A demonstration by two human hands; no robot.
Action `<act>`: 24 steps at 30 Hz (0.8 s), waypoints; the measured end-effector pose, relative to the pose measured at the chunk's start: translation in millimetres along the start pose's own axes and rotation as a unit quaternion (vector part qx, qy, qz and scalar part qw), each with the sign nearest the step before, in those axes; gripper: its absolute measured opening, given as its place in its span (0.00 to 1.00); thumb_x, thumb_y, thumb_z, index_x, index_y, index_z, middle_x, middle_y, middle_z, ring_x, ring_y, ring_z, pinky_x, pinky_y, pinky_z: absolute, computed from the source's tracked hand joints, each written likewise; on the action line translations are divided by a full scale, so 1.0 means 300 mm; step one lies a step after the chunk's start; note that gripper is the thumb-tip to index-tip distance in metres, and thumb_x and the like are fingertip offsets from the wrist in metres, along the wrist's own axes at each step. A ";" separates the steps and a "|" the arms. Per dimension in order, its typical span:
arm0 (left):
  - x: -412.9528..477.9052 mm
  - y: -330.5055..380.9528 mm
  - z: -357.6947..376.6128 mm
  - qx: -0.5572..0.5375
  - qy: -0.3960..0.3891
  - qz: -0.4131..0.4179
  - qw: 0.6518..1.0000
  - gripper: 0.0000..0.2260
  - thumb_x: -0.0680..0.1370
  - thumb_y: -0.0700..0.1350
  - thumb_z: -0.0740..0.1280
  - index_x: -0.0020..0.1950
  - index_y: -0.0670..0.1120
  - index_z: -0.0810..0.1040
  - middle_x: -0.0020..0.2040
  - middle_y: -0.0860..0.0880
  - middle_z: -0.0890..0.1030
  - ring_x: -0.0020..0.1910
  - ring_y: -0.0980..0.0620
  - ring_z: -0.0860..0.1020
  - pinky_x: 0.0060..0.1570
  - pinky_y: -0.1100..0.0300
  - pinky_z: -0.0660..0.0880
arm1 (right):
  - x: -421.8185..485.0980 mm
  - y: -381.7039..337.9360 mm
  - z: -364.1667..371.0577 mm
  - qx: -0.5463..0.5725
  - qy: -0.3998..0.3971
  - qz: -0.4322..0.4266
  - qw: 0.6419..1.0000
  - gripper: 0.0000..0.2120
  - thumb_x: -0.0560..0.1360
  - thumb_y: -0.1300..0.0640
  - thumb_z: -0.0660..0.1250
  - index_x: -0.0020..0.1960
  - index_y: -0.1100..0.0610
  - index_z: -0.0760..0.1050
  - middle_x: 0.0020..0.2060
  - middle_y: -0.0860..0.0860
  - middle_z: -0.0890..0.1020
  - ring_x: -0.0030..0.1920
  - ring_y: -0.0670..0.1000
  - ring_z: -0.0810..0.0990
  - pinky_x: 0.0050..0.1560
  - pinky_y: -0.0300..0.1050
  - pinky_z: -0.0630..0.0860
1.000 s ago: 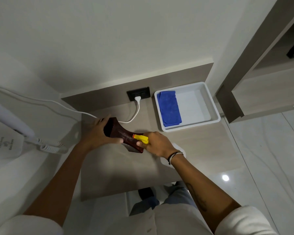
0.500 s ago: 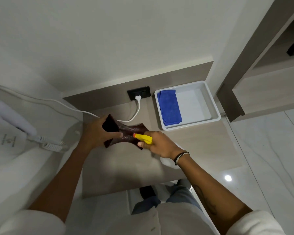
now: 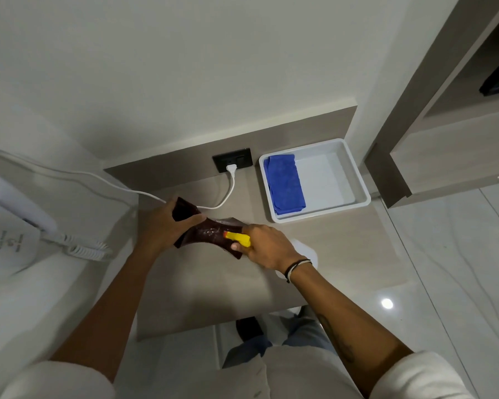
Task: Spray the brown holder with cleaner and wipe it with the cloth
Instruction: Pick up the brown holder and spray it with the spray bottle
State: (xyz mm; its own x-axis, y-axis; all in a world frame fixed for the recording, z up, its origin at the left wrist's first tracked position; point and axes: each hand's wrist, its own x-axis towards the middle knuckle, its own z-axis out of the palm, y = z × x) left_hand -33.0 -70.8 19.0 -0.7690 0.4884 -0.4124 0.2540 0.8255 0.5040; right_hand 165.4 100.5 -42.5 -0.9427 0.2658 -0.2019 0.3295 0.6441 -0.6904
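Note:
My left hand (image 3: 163,226) grips the dark end of the brown holder (image 3: 211,233), tilted just above the wooden counter (image 3: 208,289). Small white specks show on the holder's middle. My right hand (image 3: 264,244) holds a spray bottle; its yellow nozzle (image 3: 238,238) points at the holder, almost touching it. The bottle's white body (image 3: 304,250) pokes out behind my wrist. The folded blue cloth (image 3: 285,185) lies in the left half of a white tray (image 3: 355,180) at the back right of the counter.
A white plug and cable (image 3: 229,185) run from a black wall socket (image 3: 232,164) across the counter behind the holder. A wall-mounted hair dryer with coiled cord (image 3: 81,249) hangs at left. A wooden shelf unit (image 3: 444,156) stands to the right.
The holder has been turned and shifted slightly right in my left hand. My right hand with the spray nozzle has stayed close against it; white specks now show on the holder.

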 end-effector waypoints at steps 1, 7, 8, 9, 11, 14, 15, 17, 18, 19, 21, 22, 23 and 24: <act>-0.001 -0.001 0.002 0.019 -0.008 0.002 1.000 0.44 0.74 0.69 0.73 0.85 0.57 0.62 0.79 0.40 0.73 0.77 0.36 0.72 0.72 0.38 0.75 | -0.003 0.018 0.004 -0.004 -0.003 0.017 1.000 0.23 0.81 0.40 0.69 0.68 0.54 0.77 0.58 0.56 0.86 0.55 0.59 0.86 0.49 0.48 0.77; -0.014 -0.028 0.034 0.042 -0.018 0.042 0.998 0.38 0.78 0.70 0.65 0.85 0.68 0.52 0.86 0.42 0.54 0.86 0.38 0.54 0.81 0.37 0.57 | -0.033 0.095 0.013 0.019 0.006 0.060 0.998 0.22 0.81 0.38 0.68 0.64 0.55 0.78 0.55 0.55 0.87 0.50 0.56 0.85 0.41 0.41 0.70; -0.017 -0.035 0.038 0.027 -0.028 0.045 0.998 0.39 0.78 0.70 0.67 0.85 0.69 0.51 0.87 0.44 0.52 0.86 0.39 0.53 0.82 0.37 0.57 | -0.035 0.101 0.013 0.024 0.005 0.061 0.998 0.21 0.81 0.38 0.68 0.62 0.54 0.78 0.54 0.55 0.87 0.49 0.55 0.84 0.38 0.38 0.67; -0.017 -0.042 0.042 0.016 -0.033 0.045 0.998 0.41 0.77 0.67 0.69 0.85 0.69 0.51 0.87 0.46 0.50 0.86 0.40 0.53 0.82 0.37 0.59 | -0.038 0.105 0.013 0.029 0.004 0.061 0.998 0.20 0.81 0.38 0.68 0.61 0.54 0.78 0.53 0.55 0.87 0.48 0.55 0.84 0.36 0.37 0.65; -0.015 -0.050 0.047 0.020 -0.023 0.048 0.998 0.46 0.74 0.58 0.77 0.86 0.65 0.53 0.86 0.46 0.51 0.85 0.39 0.55 0.80 0.39 0.63 | -0.040 0.111 0.011 0.041 0.004 0.060 0.997 0.19 0.81 0.39 0.68 0.60 0.53 0.77 0.52 0.55 0.86 0.46 0.55 0.83 0.36 0.35 0.64; -0.010 -0.056 0.041 0.057 -0.019 0.064 0.996 0.54 0.69 0.49 0.83 0.87 0.57 0.55 0.87 0.44 0.50 0.86 0.38 0.54 0.80 0.38 0.63 | -0.044 0.106 0.012 0.054 0.001 0.057 0.997 0.17 0.81 0.39 0.68 0.59 0.52 0.77 0.48 0.51 0.84 0.42 0.49 0.78 0.36 0.34 0.63; -0.009 -0.054 0.033 0.057 -0.025 0.069 0.996 0.55 0.67 0.46 0.85 0.87 0.55 0.55 0.87 0.44 0.50 0.86 0.38 0.55 0.80 0.37 0.63 | -0.045 0.102 0.013 0.060 0.000 0.055 0.997 0.17 0.81 0.40 0.69 0.59 0.52 0.77 0.47 0.48 0.82 0.41 0.47 0.77 0.36 0.34 0.63; -0.008 -0.044 0.015 0.039 -0.024 0.077 0.996 0.54 0.65 0.43 0.85 0.85 0.52 0.60 0.85 0.43 0.57 0.82 0.38 0.62 0.77 0.38 0.68 | -0.044 0.088 0.016 0.072 0.001 0.042 0.997 0.17 0.81 0.40 0.69 0.60 0.52 0.77 0.46 0.44 0.78 0.37 0.41 0.74 0.37 0.33 0.63; -0.008 -0.038 0.006 0.029 -0.018 0.084 0.996 0.53 0.63 0.41 0.85 0.84 0.50 0.63 0.82 0.43 0.63 0.79 0.38 0.67 0.75 0.40 0.71 | -0.040 0.078 0.019 0.078 -0.001 0.034 0.996 0.17 0.81 0.40 0.69 0.60 0.53 0.77 0.46 0.45 0.79 0.38 0.40 0.74 0.38 0.34 0.65; -0.009 -0.036 -0.001 0.021 -0.013 0.093 0.995 0.52 0.62 0.41 0.84 0.83 0.49 0.65 0.79 0.43 0.68 0.75 0.39 0.71 0.72 0.42 0.73 | -0.034 0.068 0.021 0.083 -0.007 0.027 0.996 0.18 0.81 0.40 0.69 0.59 0.54 0.77 0.47 0.47 0.82 0.40 0.42 0.77 0.40 0.36 0.70; -0.012 -0.042 -0.014 0.005 -0.013 0.105 0.994 0.50 0.61 0.40 0.83 0.82 0.48 0.68 0.75 0.43 0.73 0.72 0.41 0.74 0.70 0.44 0.75 | -0.017 0.037 0.025 0.095 -0.010 0.015 0.995 0.20 0.81 0.39 0.68 0.60 0.55 0.78 0.51 0.53 0.85 0.47 0.52 0.83 0.46 0.46 0.78; -0.015 -0.048 -0.017 -0.001 -0.016 0.108 0.994 0.49 0.62 0.37 0.83 0.81 0.47 0.69 0.74 0.43 0.74 0.71 0.42 0.75 0.69 0.44 0.76 | -0.007 0.019 0.024 0.104 -0.007 0.010 0.994 0.20 0.81 0.39 0.68 0.59 0.55 0.78 0.52 0.54 0.86 0.48 0.55 0.84 0.47 0.49 0.79; -0.016 -0.054 -0.019 -0.004 -0.019 0.111 0.994 0.49 0.62 0.35 0.83 0.81 0.47 0.69 0.74 0.44 0.74 0.71 0.42 0.75 0.69 0.45 0.76 | 0.006 0.001 0.020 0.117 -0.002 0.005 0.993 0.20 0.81 0.39 0.68 0.59 0.55 0.79 0.52 0.55 0.86 0.49 0.55 0.84 0.48 0.50 0.80; -0.017 -0.060 -0.020 -0.004 -0.021 0.117 0.993 0.48 0.63 0.34 0.83 0.81 0.47 0.69 0.73 0.44 0.75 0.71 0.42 0.75 0.68 0.46 0.76 | 0.020 -0.017 0.016 0.128 0.002 -0.001 0.992 0.20 0.81 0.40 0.68 0.59 0.55 0.79 0.52 0.55 0.87 0.50 0.56 0.85 0.49 0.51 0.81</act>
State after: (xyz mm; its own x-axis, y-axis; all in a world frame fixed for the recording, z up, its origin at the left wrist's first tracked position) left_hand -37.2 -89.7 16.5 -0.6651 0.6772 -0.3147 0.4177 0.6867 0.5950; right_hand 157.9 95.3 -43.3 -0.9427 0.2680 -0.1988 0.3037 0.4419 -0.8441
